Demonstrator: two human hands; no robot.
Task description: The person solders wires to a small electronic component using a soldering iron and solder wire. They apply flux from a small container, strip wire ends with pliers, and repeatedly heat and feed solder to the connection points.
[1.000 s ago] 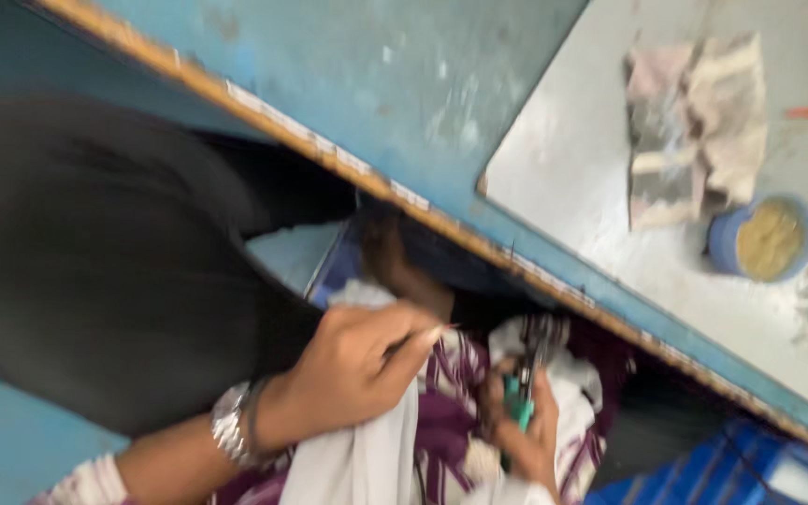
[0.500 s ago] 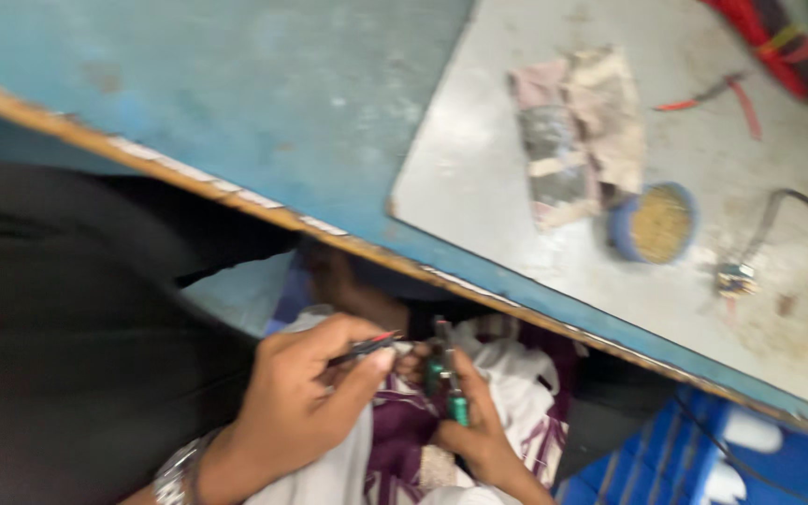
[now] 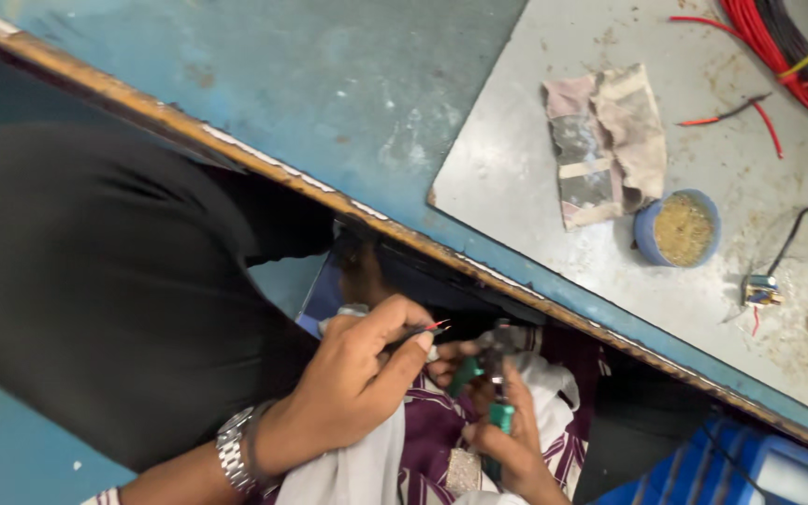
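Item: thin wire (image 3: 430, 328), red and black tips, lower centre of frame, below table edge (image 3: 479, 265).

L hand (image 3: 353, 388): thumb and forefinger pinched shut on the wire, only the short end showing past the fingertips (image 3: 421, 341). Metal watch (image 3: 234, 451) on wrist.

R hand (image 3: 516, 440): closed round green-handled pliers (image 3: 490, 383), lower centre, tool head just beside the wire tips; whether head touched wire — can't tell.

Handling (est.): wire light, soft, bends easily, insulation prob. slippery; thin strands fragile. Best held close to the tip, on the insulation, as L hand had it. Wire sat at the very front of the pinch, pointing right toward the pliers.

Also in frame: purple-white cloth (image 3: 441, 430) under both hands; dirty rag (image 3: 605, 145), blue tub (image 3: 678, 228) w/ yellowish filling, small part w/ leads (image 3: 761, 293), red/black wire bundle (image 3: 778, 47), all upper right on grey plate (image 3: 516, 168).
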